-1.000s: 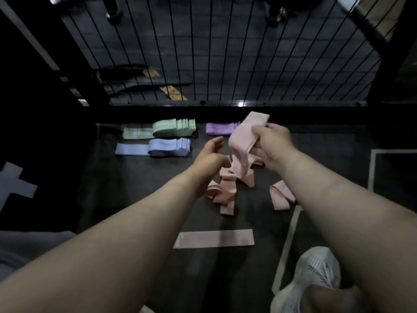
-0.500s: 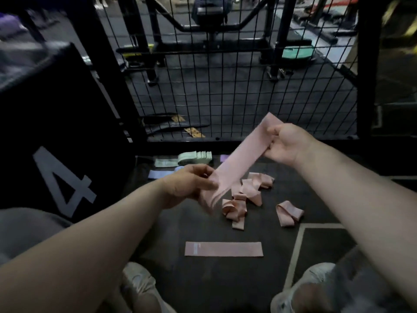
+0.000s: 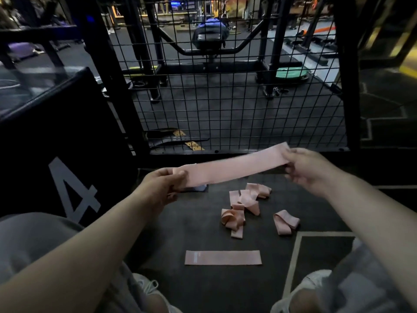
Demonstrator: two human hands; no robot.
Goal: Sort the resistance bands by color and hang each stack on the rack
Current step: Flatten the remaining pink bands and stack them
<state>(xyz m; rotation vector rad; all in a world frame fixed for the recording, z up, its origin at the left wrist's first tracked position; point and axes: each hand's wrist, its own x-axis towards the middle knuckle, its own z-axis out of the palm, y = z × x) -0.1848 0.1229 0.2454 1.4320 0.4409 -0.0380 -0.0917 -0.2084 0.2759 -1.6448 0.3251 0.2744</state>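
One pink fabric resistance band flat on dark rubber floor, near edge: likely start of pink stack. Left to straighten: tangled heap of pink bands mid-floor, loose pink loop just right of it. No hanging visible yet; early stage, by judgement. Both hands closed in pinch: left hand and right hand on opposite ends of long pink band, pulled straight in air above heap, toward far edge.
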